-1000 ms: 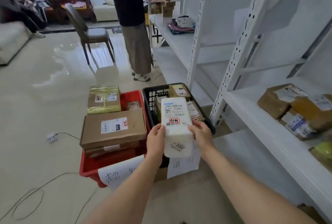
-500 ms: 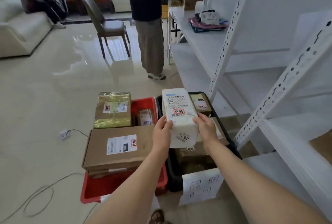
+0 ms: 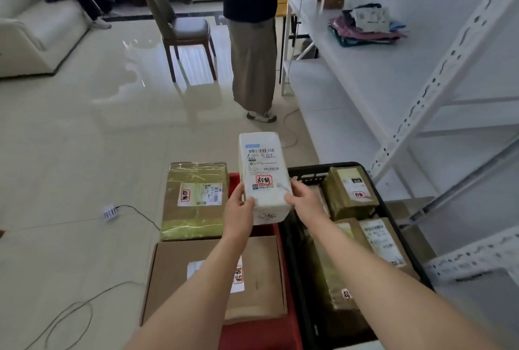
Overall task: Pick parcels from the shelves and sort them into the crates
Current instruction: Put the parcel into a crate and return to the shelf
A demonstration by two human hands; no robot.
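Both hands were clamped on the white parcel [image 3: 264, 175], left hand [image 3: 240, 209] on its left edge, right hand [image 3: 304, 199] on its right, thumbs on top near the red stamp. I held it label-up in mid-frame, over the seam between the red crate [image 3: 261, 335] and the black crate [image 3: 306, 174]. A second before, the parcel hung over the black crate's near rim, with the shelf [image 3: 365, 74] and its brown parcels filling the right of the frame; now the view had swung left and down, the crates sat directly below, and the parcel had drifted toward the red side. My reading: the carry was over and the choice of crate was the step in hand. Red crate already overfull: a large brown box [image 3: 261, 282] at lower centre, a taped yellowish box [image 3: 193, 200] beyond it, both riding above the rim. Black crate at lower right held several brown parcels [image 3: 351, 192] packed close, little bare floor showing. Could not read the stamp well enough to say which crate it matched. Risk noted: either drop lands on stacked parcels, so the white one may slide. Another person [image 3: 251, 26] stood at upper centre by the shelving, well clear of my hands.
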